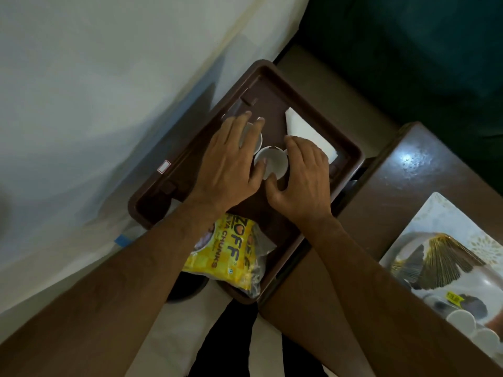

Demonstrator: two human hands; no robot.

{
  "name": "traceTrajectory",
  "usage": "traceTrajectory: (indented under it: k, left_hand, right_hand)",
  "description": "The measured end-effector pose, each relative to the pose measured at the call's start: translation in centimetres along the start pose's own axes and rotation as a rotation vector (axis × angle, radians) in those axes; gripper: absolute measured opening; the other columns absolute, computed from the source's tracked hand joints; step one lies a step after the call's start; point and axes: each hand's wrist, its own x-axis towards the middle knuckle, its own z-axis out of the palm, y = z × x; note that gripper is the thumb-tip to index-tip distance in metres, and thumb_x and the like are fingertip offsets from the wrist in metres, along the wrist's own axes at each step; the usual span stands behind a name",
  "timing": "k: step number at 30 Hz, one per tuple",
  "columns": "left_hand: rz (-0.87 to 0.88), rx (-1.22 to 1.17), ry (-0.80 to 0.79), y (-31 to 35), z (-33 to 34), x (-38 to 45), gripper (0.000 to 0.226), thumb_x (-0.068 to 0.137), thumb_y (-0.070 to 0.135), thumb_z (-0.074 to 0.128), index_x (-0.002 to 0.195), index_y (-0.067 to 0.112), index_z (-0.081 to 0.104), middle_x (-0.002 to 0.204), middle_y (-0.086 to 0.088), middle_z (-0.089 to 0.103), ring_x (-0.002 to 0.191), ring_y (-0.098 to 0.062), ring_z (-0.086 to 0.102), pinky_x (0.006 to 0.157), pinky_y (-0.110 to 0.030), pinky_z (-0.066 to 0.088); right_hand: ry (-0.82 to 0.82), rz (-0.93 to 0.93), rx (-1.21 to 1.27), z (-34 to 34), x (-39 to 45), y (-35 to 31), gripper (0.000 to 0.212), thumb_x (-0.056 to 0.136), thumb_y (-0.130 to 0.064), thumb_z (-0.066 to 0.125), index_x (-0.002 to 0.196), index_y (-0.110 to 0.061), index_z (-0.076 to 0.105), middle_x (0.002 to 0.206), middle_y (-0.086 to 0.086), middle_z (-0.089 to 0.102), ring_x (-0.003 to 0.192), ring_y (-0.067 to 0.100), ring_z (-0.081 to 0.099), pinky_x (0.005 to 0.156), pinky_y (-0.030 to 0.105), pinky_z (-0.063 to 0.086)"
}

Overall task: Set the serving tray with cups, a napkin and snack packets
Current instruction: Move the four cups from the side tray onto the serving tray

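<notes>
A brown serving tray [272, 104] lies in front of me. Two white cups stand side by side in its middle. My left hand [231, 164] lies over the far cup [257, 142] with straight fingers, and its thumb touches the rim of the near cup [272, 161]. My right hand [304, 180] curls its thumb and fingers round the near cup. A folded white napkin [304, 131] lies at the tray's far right, partly under my right hand. Yellow snack packets [231, 254] fill the tray's near end, partly hidden by my left forearm.
A glossy brown table [408, 170] stands to the right. On it is a patterned white platter [441, 210] with a gold and black fan-shaped thing [441, 257] and white round lids [462, 319]. White fabric [81, 104] spreads on the left.
</notes>
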Motion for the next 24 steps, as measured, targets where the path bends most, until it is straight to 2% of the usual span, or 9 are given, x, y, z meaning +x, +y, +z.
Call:
traceTrajectory:
  k: [4,7,10,12,14,17,20,24]
  left_hand:
    - [-0.073,-0.047,-0.010,0.4,0.1,-0.1,0.066,0.095,0.033,0.062,0.154,0.009,0.046,0.153,-0.019,0.049,0.140,-0.033,0.047,0.110,-0.043,0.051]
    - [-0.181,-0.096,0.018,1.4,0.2,-0.5,0.067,0.095,0.037,0.063,0.154,0.009,0.046,0.152,-0.017,0.048,0.135,-0.031,0.047,0.104,-0.036,0.052]
    - [-0.287,-0.174,0.068,2.3,0.4,-0.7,0.063,0.100,0.044,0.057,0.152,0.010,0.046,0.151,-0.013,0.049,0.128,-0.026,0.049,0.095,-0.026,0.046]
    - [-0.333,-0.228,0.128,2.7,0.3,-0.8,0.052,0.104,0.035,0.051,0.149,0.008,0.050,0.149,-0.014,0.050,0.128,-0.025,0.051,0.096,-0.021,0.041]
    - [-0.369,-0.287,0.188,2.9,0.2,-1.0,0.041,0.106,0.019,0.050,0.144,0.005,0.055,0.147,-0.016,0.052,0.131,-0.026,0.055,0.102,-0.022,0.044]
    - [-0.402,-0.325,0.220,2.8,-0.1,-1.7,0.038,0.102,0.001,0.057,0.139,0.003,0.061,0.145,-0.016,0.054,0.132,-0.027,0.059,0.109,-0.030,0.051]
    - [-0.410,-0.327,0.230,2.6,-0.4,-2.1,0.034,0.104,0.002,0.057,0.137,0.004,0.063,0.145,-0.015,0.056,0.130,-0.026,0.062,0.109,-0.024,0.048]
    - [-0.442,-0.327,0.242,2.8,-0.6,-2.4,0.026,0.104,0.003,0.056,0.128,0.006,0.066,0.144,-0.011,0.058,0.127,-0.021,0.063,0.103,-0.011,0.041]
  right_hand:
    - [-0.033,0.013,0.019,-0.1,-0.3,0.2,0.061,0.084,-0.042,0.066,0.132,-0.005,0.064,0.134,0.012,0.066,0.127,0.029,0.060,0.107,0.045,0.047]
    - [-0.012,0.053,-0.040,-0.3,-0.6,0.3,0.056,0.085,-0.044,0.068,0.127,-0.007,0.068,0.127,0.010,0.070,0.121,0.029,0.064,0.098,0.047,0.049]
    - [-0.043,0.129,-0.085,-0.4,-0.9,0.6,0.052,0.090,-0.052,0.064,0.118,-0.010,0.071,0.119,0.007,0.072,0.112,0.027,0.065,0.091,0.044,0.048]
    - [-0.048,0.158,-0.083,-0.6,-1.2,0.8,0.051,0.094,-0.056,0.061,0.111,-0.010,0.072,0.111,0.007,0.073,0.104,0.025,0.065,0.088,0.042,0.049]
    - [-0.022,0.163,-0.022,-0.8,-1.9,1.0,0.047,0.095,-0.052,0.061,0.108,-0.007,0.071,0.104,0.009,0.073,0.097,0.026,0.065,0.084,0.041,0.050]
    - [-0.022,0.181,0.091,-1.1,-3.2,1.0,0.045,0.088,-0.036,0.065,0.118,-0.003,0.069,0.107,0.012,0.072,0.099,0.028,0.064,0.088,0.032,0.049]
    - [0.005,0.189,0.071,-0.8,-4.2,0.9,0.042,0.085,-0.019,0.069,0.122,0.001,0.068,0.106,0.015,0.072,0.100,0.031,0.066,0.089,0.027,0.044]
    - [0.086,0.214,0.121,-0.4,-4.7,0.9,0.025,0.090,-0.013,0.070,0.109,0.002,0.073,0.093,0.014,0.074,0.088,0.030,0.069,0.080,0.036,0.053]
